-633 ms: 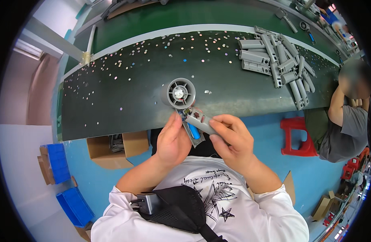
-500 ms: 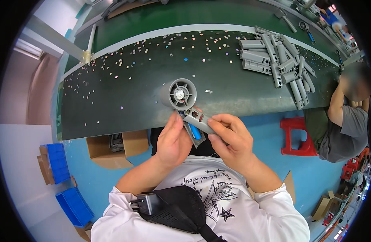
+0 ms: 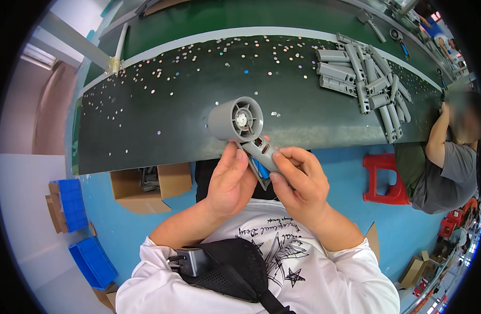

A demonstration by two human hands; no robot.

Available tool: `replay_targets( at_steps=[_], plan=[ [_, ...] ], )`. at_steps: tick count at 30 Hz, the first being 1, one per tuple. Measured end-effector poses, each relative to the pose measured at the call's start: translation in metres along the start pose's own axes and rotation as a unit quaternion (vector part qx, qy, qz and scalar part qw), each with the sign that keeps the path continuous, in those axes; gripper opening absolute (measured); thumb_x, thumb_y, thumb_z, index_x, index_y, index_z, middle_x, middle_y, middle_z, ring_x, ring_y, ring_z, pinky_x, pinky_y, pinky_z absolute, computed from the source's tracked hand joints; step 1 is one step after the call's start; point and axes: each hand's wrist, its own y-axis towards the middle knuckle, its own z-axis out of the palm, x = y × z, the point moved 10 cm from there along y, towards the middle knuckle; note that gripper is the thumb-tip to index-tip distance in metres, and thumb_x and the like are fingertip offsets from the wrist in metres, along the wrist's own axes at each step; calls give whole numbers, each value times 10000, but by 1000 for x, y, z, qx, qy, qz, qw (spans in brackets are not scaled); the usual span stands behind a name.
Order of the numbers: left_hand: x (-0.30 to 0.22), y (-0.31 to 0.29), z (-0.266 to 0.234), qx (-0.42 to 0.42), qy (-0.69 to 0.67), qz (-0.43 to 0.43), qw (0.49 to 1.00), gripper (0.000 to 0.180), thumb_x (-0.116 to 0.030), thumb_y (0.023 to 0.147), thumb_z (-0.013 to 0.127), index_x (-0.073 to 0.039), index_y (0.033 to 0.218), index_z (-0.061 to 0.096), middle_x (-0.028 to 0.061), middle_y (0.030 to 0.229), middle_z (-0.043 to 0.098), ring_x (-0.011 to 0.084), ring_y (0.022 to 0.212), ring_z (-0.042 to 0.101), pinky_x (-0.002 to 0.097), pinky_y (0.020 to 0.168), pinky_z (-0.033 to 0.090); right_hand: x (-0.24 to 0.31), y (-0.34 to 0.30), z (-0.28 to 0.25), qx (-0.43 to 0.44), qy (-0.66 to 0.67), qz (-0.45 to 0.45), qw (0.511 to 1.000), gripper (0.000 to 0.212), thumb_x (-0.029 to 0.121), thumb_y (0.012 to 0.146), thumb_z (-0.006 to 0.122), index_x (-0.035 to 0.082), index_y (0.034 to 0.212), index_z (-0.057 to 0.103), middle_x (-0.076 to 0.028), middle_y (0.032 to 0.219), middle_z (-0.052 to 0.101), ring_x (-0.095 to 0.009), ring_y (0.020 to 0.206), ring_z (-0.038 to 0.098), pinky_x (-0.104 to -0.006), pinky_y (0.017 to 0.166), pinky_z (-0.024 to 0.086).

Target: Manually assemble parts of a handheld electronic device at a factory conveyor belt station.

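Observation:
Between my hands is a grey handheld fan [image 3: 215, 122] with a round, barrel-shaped head and a spoked opening around a white hub. Its handle is in two halves, partly apart at the lower end. A blue cylindrical battery [image 3: 261, 168] shows in the gap. My left hand [image 3: 227, 183] supports the fan from the left below the head, thumb upright and fingers curled behind the handle. With thumb and fingertips, my right hand [image 3: 303, 180] grips the grey handle cover [image 3: 266, 155], which has small cutouts near the head. The fingers behind the handle are partly hidden.
Grey handle shells [image 3: 337, 70] lie piled at the right of the dark worktable [image 3: 162, 115]. Small round dots are scattered over its far part. Below the edge stands a cardboard box [image 3: 138, 191] of grey parts. A red stool [image 3: 379, 178] and a seated person are at right.
The fan's head has turned and shifted slightly right in the picture. The handle cover sits closer to the other half, so less of the battery shows. Both hands keep their hold.

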Motion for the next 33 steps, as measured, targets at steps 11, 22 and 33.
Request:
replay_targets(
  at_steps=[11,22,33],
  plan=[
    [1,1,2,-8,18,5,1000,464,-268,1022,415,-64,1424,302,99,1334,462,254,1238,471,422,1068,360,0,-3,-2,-11,27,-13,999,351,-25,721,727,-15,1068,674,-156,1067,606,-209,784,670,-281,648,546],
    [2,0,4,13,-12,14,1000,420,-232,1038,389,-75,1417,296,108,1363,456,244,1248,468,422,1079,349,2,-4,-2,-18,27,-9,999,359,-36,721,725,-20,1075,672,-168,1072,604,-234,828,682,-291,672,554],
    [7,-1,2,10,33,2,999,516,-281,1019,441,-96,1464,257,104,1369,441,268,1269,446,441,1084,362,2,-5,1,-19,-4,-11,1000,369,-6,697,741,3,1062,683,-160,1059,601,-268,844,651,-326,682,539]
  ],
)
